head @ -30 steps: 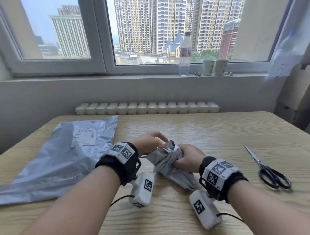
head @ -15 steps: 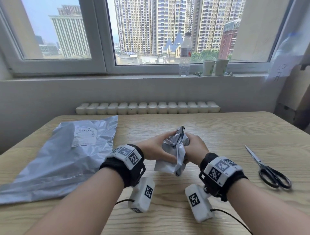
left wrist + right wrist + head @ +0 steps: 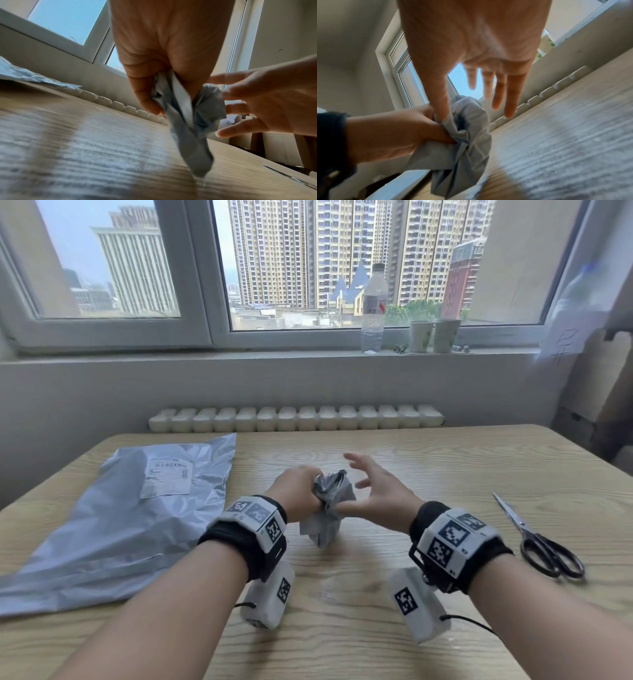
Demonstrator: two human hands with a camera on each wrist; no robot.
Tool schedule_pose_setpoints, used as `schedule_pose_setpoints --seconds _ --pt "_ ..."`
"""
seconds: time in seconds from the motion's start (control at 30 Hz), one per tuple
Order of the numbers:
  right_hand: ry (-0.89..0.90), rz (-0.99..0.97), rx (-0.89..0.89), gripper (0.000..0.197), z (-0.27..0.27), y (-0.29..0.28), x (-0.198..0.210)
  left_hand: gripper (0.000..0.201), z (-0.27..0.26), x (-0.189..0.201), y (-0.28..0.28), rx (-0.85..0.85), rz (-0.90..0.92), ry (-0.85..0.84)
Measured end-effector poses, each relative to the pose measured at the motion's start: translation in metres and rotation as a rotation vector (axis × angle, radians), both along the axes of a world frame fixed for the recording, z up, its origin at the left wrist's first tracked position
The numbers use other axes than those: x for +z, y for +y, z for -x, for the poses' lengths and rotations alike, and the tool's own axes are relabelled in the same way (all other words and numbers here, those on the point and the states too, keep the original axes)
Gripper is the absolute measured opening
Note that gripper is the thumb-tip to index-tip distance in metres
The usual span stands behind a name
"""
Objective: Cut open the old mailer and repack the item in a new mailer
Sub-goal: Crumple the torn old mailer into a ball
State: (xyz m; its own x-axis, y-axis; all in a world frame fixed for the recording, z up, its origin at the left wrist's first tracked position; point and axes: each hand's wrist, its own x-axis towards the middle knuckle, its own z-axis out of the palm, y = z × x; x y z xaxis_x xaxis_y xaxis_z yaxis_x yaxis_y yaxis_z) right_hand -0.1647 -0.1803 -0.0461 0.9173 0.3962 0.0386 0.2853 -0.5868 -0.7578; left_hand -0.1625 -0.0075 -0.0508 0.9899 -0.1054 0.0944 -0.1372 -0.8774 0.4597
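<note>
My left hand (image 3: 301, 489) grips a crumpled grey mailer (image 3: 329, 508) in its fist, just above the middle of the wooden table (image 3: 376, 628). The bundle's lower end hangs down toward the wood. My right hand (image 3: 363, 481) is beside it with fingers spread; only its thumb touches the plastic. The left wrist view shows the left hand (image 3: 163, 54) squeezing the crumpled mailer (image 3: 193, 121), with the right hand (image 3: 265, 108) spread next to it. The right wrist view shows the right hand's (image 3: 471, 40) straight fingers above the crumpled mailer (image 3: 467, 135). A flat grey mailer (image 3: 120, 515) bearing a white label (image 3: 168, 475) lies on the left.
Black-handled scissors (image 3: 537, 539) lie shut on the table at the right. On the windowsill behind stand a water bottle (image 3: 373, 306) and two paper cups (image 3: 433, 335). A white radiator (image 3: 294, 419) runs along the table's far edge.
My right hand has let go of the crumpled mailer and spread its fingers. The left hand keeps its grip, and the bundle is squeezed smaller than a second ago.
</note>
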Motion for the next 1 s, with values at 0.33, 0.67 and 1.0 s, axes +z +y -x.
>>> schedule_pose_setpoints --seconds 0.33,0.67,1.0 --pt "-0.283 0.009 -0.125 0.061 0.003 -0.004 -0.011 0.018 -0.003 0.005 -0.018 -0.007 0.434 0.080" --pt "-0.234 -0.053 -0.278 0.052 -0.004 -0.028 -0.015 0.036 0.017 0.017 -0.005 -0.189 0.832 0.394" --pt "0.039 -0.259 -0.145 0.064 0.019 -0.003 -0.017 0.029 0.038 0.000 -0.011 -0.137 0.601 0.278"
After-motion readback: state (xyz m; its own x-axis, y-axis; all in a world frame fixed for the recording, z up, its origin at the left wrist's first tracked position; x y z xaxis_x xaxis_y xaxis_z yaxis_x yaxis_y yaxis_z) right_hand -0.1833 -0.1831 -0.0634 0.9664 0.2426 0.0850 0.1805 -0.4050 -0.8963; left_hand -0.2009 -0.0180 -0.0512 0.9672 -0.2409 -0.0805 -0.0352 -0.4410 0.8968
